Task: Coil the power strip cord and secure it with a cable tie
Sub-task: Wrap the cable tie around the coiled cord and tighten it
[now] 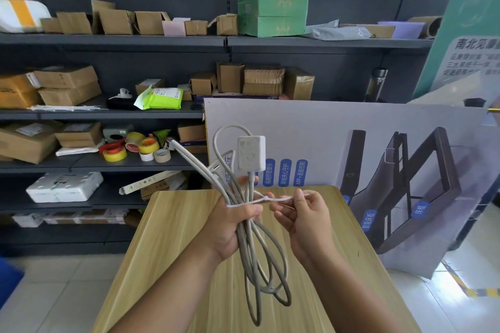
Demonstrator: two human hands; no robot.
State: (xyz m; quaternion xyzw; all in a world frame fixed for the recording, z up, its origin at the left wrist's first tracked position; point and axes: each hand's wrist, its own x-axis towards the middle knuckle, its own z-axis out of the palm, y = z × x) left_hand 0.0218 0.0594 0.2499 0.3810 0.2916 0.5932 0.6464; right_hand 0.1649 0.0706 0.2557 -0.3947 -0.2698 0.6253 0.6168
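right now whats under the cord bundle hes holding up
Below the cord bundle, gripped in the left hand, is the bare wooden table. Nothing shows lying there, though the forearms and cord loops cover part of the tabletop. The right hand pulls the cable tie.

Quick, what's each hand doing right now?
Left hand: closed around the coiled cord.
Right hand: closed, pinching the cable tie tail.

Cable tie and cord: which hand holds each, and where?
The left hand grips the coiled cord around its bundled middle, just below the cable tie looped round it. The right hand pinches the tie's free tail.
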